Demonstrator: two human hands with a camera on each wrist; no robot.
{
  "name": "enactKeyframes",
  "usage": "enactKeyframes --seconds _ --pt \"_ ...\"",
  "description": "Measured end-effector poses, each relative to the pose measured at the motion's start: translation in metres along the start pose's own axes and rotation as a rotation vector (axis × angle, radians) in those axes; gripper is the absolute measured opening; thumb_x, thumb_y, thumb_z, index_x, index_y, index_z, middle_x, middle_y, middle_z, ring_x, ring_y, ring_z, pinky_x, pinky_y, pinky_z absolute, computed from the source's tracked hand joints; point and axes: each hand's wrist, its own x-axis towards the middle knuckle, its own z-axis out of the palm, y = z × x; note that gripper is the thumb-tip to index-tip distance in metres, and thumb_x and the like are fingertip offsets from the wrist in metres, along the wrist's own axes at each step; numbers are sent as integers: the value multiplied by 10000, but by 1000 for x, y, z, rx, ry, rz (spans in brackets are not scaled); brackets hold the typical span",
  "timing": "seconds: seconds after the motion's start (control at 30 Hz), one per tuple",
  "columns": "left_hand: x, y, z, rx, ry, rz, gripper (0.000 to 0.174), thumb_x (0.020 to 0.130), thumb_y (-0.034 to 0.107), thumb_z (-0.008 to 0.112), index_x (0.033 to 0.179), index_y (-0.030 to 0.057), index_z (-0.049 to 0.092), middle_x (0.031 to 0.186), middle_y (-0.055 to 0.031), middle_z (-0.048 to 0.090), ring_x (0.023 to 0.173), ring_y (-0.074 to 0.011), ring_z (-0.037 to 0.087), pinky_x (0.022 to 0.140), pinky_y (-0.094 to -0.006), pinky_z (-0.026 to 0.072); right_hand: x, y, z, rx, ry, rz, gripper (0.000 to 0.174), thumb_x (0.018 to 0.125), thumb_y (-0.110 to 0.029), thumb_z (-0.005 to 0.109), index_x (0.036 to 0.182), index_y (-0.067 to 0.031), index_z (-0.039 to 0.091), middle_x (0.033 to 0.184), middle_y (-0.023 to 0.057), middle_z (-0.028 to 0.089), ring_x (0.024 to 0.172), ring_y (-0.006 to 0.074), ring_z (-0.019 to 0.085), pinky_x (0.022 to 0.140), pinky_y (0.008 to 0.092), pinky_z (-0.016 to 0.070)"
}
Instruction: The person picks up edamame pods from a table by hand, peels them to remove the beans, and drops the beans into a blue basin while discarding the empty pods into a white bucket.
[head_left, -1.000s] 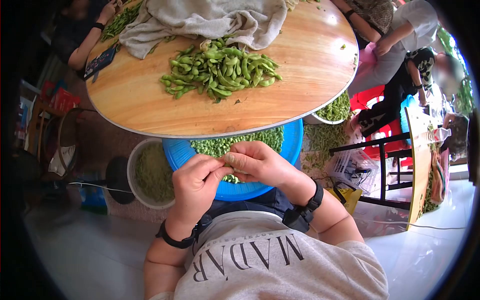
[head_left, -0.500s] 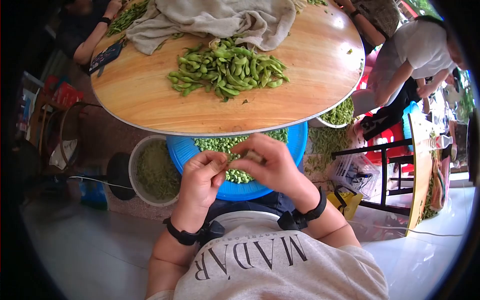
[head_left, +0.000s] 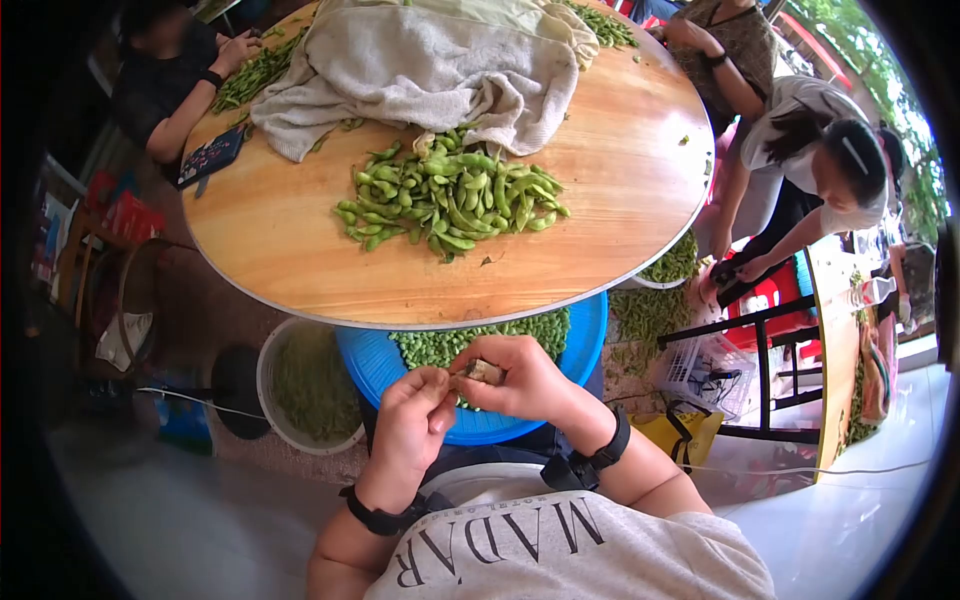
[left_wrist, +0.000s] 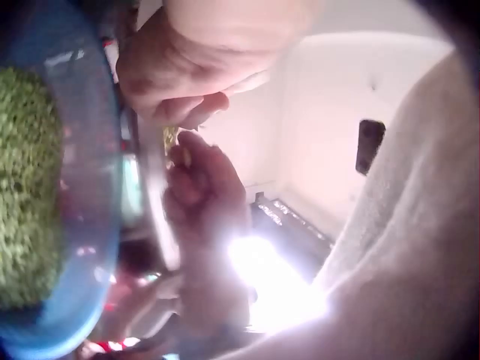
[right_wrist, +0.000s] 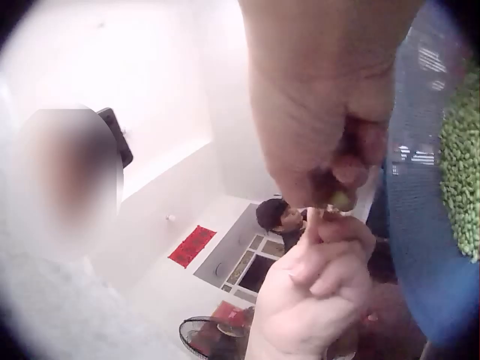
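Observation:
My left hand (head_left: 408, 430) and right hand (head_left: 525, 378) meet fingertip to fingertip over a blue basket (head_left: 365, 372) of shelled green soybeans (head_left: 425, 348). Curled fingers on both sides pinch a small soybean pod, mostly hidden; a bit of green pod (right_wrist: 341, 201) peeks out below the right fingers in the right wrist view. A brownish, worn-looking wrap (head_left: 485, 372) shows at the right thumb. In the left wrist view the left hand (left_wrist: 187, 67) is above and the right hand (left_wrist: 206, 187) below, their tips close together.
A wooden table (head_left: 300, 260) ahead bears a pile of soybean pods (head_left: 455, 200) and a crumpled cloth (head_left: 400, 80). On the floor at left stands a round tub (head_left: 310, 385). A yellow bag (head_left: 685, 430) and a white crate (head_left: 710, 365) lie at right. Other people sit around.
Half a second ago the right fingers were spread further from the left; now they have closed in again at the left fingertips. The head view has shifted, and a person at right bends lower.

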Motion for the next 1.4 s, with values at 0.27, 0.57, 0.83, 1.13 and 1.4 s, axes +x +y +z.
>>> enactKeyframes --seconds 0.27,0.57,0.83,1.13,1.4 --pt "-13 44 -113 1320 670 611 258 727 -38 610 964 15 523 920 -98 535 781 -180 542 622 -285 449 17 -22 -44 -409 3 -23 162 695 -31 645 855 -13 627 823 115 538 635 252 573 556 327 470" --pt "-13 70 -71 1747 737 385 208 705 121 677 688 -52 563 787 -178 535 755 -371 537 693 -377 435 105 -2 -36 -707 225 -126 142 724 -128 626 764 -20 543 712 120 545 564 260 554 514 359 455" --pt "11 43 14 632 69 604 345 770 -43 617 1107 24 584 1066 -76 579 644 -52 537 513 -177 445 43 -10 -18 1018 249 368 81 841 -114 573 866 -51 528 726 71 602 470 61 401 415 190 283" --pt "10 18 36 445 -86 661 240 853 84 570 1076 -2 559 973 -119 600 510 -67 476 454 -170 383 8 -4 -16 552 -3 401 233 896 -250 533 827 -31 576 640 -21 514 530 30 415 456 189 330" --pt "-1 15 44 876 -71 670 203 836 -9 550 1035 -20 593 848 -60 562 582 -93 514 509 -215 420 2 -13 -29 580 -129 301 370 947 -323 401 867 -8 579 585 -36 402 510 44 349 453 192 290"
